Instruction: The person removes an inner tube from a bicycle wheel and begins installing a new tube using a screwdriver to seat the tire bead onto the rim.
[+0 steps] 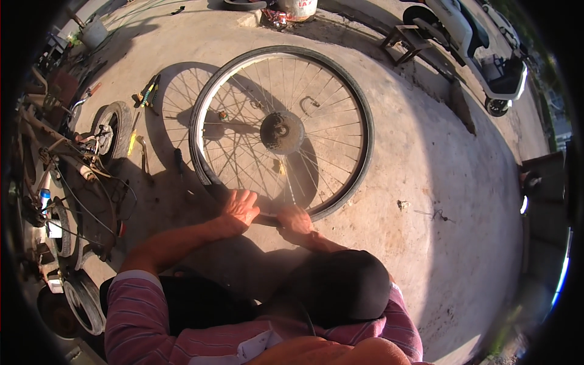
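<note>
A spoked bicycle wheel point(283, 132) with a toothed sprocket cluster at its hub lies before me, sprocket side up. Around its rim runs a black tire point(368, 134). My left hand point(242, 208) grips the tire at the wheel's near edge, fingers pointing toward the spokes. Close beside it on the right, my right hand point(295, 221) is closed on the same stretch of tire, its fingertips partly lost in glare. Left of the wheel are a dark-handled screwdriver point(178, 159), a yellow-handled tool point(132, 143) and green-and-yellow-handled pliers point(148, 91).
Bicycle frames and parts point(64, 146) crowd the left side, with a small wheel point(121, 129) among them. At the far edge stands a white bucket point(298, 8). A low stool point(409, 41) and a white scooter point(511, 82) are at the far right.
</note>
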Demonstrator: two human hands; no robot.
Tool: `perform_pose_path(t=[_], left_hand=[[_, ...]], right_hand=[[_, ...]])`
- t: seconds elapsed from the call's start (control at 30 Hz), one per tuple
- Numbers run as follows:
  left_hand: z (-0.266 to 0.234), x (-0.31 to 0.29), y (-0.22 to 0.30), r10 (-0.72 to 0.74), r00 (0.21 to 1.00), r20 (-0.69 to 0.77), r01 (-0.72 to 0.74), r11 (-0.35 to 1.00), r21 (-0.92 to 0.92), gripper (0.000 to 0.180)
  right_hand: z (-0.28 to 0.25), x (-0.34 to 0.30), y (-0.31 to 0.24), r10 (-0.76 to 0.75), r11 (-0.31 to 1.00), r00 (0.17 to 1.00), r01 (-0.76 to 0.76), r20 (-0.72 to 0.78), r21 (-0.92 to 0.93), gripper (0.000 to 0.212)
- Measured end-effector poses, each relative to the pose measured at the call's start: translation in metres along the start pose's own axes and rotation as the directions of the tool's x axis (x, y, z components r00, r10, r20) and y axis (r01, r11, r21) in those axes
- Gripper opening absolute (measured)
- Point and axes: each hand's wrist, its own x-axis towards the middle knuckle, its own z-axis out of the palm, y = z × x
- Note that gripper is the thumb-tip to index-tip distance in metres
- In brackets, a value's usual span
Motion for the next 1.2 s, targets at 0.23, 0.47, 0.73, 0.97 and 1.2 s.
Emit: perform_pose_path(t=[0.23, 0.47, 0.73, 0.97, 1.2], left_hand=[[0.01, -0.01, -0.012, -0.029, 0.991, 0.134, 0.066, 0.959, -0.277, 0.021], [0.021, 0.001, 0.007, 0.039, 0.999, 0.027, -0.025, 0.922, -0.387, 0.037], [-0.026, -0.012, -0.018, 0.01, 0.997, 0.073, 0.009, 0.965, -0.261, 0.044], [-0.012, -0.022, -0.009, 0.058, 0.992, -0.114, -0.081, 0.975, -0.207, 0.03], [0.011, -0.001, 0.017, -0.004, 0.991, 0.133, 0.062, 0.898, -0.436, 0.037]], right_hand=[[-0.01, 0.0, -0.01, 0.074, 0.995, 0.997, -0.072, -0.03, 0.076, 0.04], [0.006, 0.006, -0.016, 0.106, 0.993, 0.994, -0.107, 0.022, 0.051, 0.039], [-0.008, -0.007, 0.002, 0.071, 0.997, 0.997, -0.071, -0.01, -0.002, 0.034], [-0.044, -0.014, 0.016, 0.091, 0.995, 0.996, -0.092, -0.021, -0.05, 0.038], [-0.018, 0.002, -0.002, 0.048, 0.993, 0.999, -0.047, -0.008, 0.105, 0.043]])
